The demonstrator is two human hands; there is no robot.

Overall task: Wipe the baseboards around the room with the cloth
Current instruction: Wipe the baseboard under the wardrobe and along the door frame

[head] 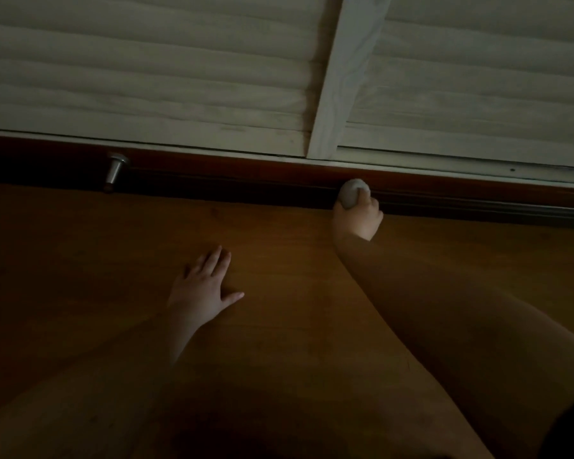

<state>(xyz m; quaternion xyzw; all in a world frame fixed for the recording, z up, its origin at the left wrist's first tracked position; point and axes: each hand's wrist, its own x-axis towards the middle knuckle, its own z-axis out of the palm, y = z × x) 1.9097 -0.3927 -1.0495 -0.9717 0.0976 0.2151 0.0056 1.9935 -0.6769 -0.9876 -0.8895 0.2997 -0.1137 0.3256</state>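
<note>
Wooden floor (279, 260) meets dark baseboard (212, 180) under louvred doors (146, 77).

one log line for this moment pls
right hand grips cloth against baseboard | left hand flat on floor | doorstop left

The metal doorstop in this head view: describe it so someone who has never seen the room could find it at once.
Start at the pale slatted panels across the top, then drop to the dark wooden baseboard beneath them. Toward the left end of that baseboard, well left of the right hand gripping the cloth, a short doorstop juts out toward the floor. It is the only shiny silver thing there.
</note>
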